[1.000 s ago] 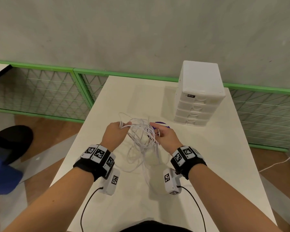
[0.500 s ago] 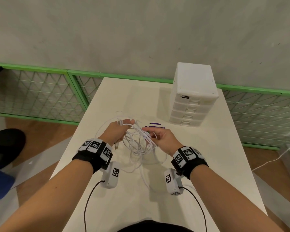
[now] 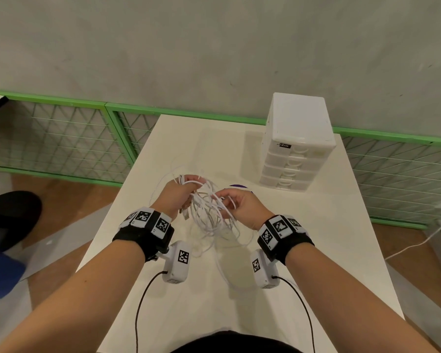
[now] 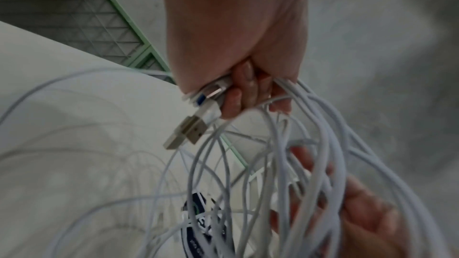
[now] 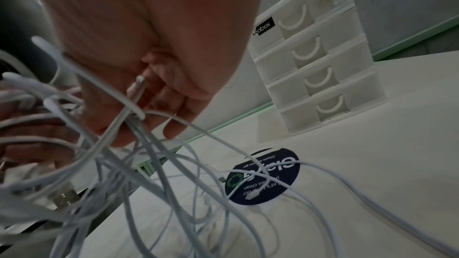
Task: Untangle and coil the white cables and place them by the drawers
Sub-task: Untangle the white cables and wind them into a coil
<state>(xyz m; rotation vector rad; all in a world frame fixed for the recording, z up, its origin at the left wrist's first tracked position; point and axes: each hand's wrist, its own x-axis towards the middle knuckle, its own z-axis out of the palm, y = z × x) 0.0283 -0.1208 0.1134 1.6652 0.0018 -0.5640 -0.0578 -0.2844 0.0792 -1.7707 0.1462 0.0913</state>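
Observation:
A tangle of thin white cables [image 3: 209, 215] hangs between my hands above the middle of the white table [image 3: 316, 250]. My left hand [image 3: 178, 194] grips a bundle of strands with USB plugs [image 4: 186, 132] sticking out below the fist [image 4: 238, 93]. My right hand [image 3: 236, 203] pinches a loop of cable, its fingers curled round strands [image 5: 139, 105]. Loose loops [image 5: 273, 213] trail down onto the tabletop. The white drawer unit [image 3: 297, 143] stands at the back right of the table, apart from both hands.
A round dark blue sticker [image 5: 263, 178] lies on the table between the cables and the drawers [image 5: 320, 62]. Green wire fencing [image 3: 61, 138] runs behind the table along the grey wall. A dark chair [image 3: 10, 217] stands at the left on the floor.
Both hands have kept hold of the tangle and worked it; the right hand has drawn a loop slightly to the right, and more cable now hangs gathered between the hands.

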